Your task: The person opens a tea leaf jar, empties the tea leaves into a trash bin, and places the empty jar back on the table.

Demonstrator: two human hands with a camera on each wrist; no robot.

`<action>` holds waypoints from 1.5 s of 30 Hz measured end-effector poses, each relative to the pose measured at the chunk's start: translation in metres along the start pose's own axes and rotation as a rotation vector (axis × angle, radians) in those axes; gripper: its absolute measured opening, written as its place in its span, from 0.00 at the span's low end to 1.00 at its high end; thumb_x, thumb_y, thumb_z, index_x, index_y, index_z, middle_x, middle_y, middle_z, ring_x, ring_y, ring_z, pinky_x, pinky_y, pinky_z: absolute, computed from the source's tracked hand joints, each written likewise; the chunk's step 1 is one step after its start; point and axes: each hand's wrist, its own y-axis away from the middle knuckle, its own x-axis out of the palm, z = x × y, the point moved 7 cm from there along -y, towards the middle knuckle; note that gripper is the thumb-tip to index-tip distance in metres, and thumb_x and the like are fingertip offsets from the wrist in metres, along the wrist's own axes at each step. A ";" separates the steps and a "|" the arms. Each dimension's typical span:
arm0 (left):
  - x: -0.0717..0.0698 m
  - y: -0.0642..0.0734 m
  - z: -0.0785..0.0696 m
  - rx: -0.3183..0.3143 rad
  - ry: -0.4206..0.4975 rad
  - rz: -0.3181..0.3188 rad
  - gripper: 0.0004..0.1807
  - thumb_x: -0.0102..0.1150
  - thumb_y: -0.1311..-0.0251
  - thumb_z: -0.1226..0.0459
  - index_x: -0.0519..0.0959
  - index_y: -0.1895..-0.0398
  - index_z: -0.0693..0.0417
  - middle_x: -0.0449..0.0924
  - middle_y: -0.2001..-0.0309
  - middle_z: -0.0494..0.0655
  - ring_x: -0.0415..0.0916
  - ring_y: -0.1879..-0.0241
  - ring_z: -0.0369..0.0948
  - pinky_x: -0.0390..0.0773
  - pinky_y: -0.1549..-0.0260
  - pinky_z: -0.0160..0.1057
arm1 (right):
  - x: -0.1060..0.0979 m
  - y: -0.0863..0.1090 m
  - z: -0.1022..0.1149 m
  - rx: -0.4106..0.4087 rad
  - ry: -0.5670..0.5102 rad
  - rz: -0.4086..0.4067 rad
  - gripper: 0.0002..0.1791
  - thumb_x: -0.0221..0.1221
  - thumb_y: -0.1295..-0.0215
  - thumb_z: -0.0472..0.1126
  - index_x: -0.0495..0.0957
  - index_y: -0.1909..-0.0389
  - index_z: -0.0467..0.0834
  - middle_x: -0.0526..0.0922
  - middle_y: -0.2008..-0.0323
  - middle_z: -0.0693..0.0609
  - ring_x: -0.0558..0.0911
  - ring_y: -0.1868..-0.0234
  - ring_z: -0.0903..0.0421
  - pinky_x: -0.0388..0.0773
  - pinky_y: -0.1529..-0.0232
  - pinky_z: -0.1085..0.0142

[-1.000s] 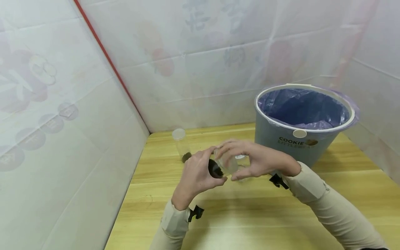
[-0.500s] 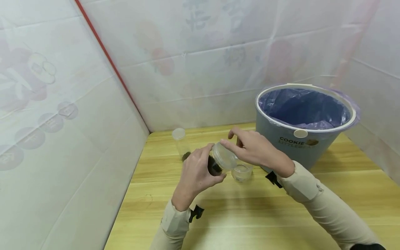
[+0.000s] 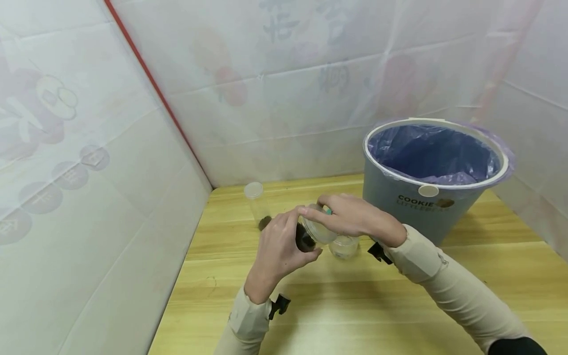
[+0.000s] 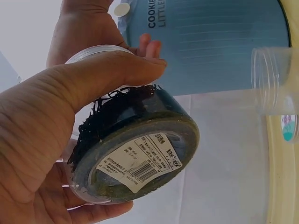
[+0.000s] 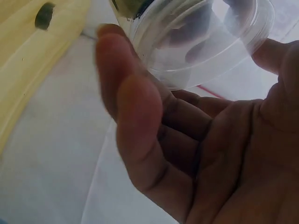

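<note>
My left hand grips a clear plastic jar, tilted over with its bottom toward the left wrist camera. Dark, stringy shreds are packed in its bottom part, and a white barcode label shows through the base. At the jar's other end is a clear round lid. My right hand curls its thumb and fingers round this lid. Just under the right hand, a second clear jar stands on the table, with a threaded rim in the left wrist view.
A tall clear container with dark matter at its bottom stands back left on the wooden table. A blue bucket lined with a purple bag stands at the back right. White sheeting walls the back and sides.
The right hand first drew back from the lid, showing it and the second jar, then came back left onto the lid. The left hand keeps holding the tilted jar in place.
</note>
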 end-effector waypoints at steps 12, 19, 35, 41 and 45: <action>-0.004 0.004 0.014 -0.045 0.026 -0.019 0.51 0.84 0.67 0.45 0.73 0.36 0.53 0.86 0.47 0.48 0.86 0.54 0.46 0.87 0.57 0.47 | -0.009 0.007 0.005 -0.158 -0.151 0.010 0.37 0.60 0.33 0.64 0.65 0.26 0.56 0.81 0.41 0.48 0.85 0.58 0.57 0.82 0.59 0.60; -0.005 0.009 0.022 -0.098 0.032 -0.010 0.51 0.84 0.67 0.45 0.73 0.36 0.51 0.86 0.48 0.46 0.85 0.53 0.45 0.86 0.58 0.47 | -0.025 0.002 0.011 -0.314 -0.131 -0.036 0.39 0.68 0.41 0.43 0.68 0.27 0.58 0.70 0.38 0.43 0.74 0.50 0.48 0.80 0.56 0.57; -0.012 0.030 0.039 -0.169 -0.013 -0.035 0.52 0.84 0.68 0.43 0.73 0.35 0.49 0.86 0.48 0.50 0.86 0.52 0.48 0.87 0.61 0.49 | -0.001 -0.100 -0.004 -0.206 0.094 0.018 0.47 0.71 0.47 0.40 0.63 0.25 0.47 0.67 0.28 0.41 0.70 0.29 0.41 0.75 0.37 0.43; -0.014 0.037 0.043 -0.199 0.001 -0.048 0.51 0.85 0.69 0.44 0.74 0.36 0.49 0.87 0.51 0.51 0.87 0.54 0.49 0.86 0.60 0.51 | 0.025 -0.140 -0.019 -0.104 0.081 0.084 0.49 0.72 0.45 0.41 0.60 0.23 0.42 0.63 0.25 0.37 0.65 0.25 0.38 0.73 0.32 0.44; -0.016 0.039 0.044 -0.207 0.002 -0.055 0.52 0.85 0.69 0.44 0.74 0.36 0.50 0.87 0.51 0.51 0.87 0.54 0.50 0.86 0.60 0.51 | 0.042 -0.156 -0.029 -0.051 0.064 0.106 0.50 0.71 0.44 0.42 0.57 0.23 0.38 0.62 0.24 0.37 0.63 0.23 0.38 0.70 0.30 0.45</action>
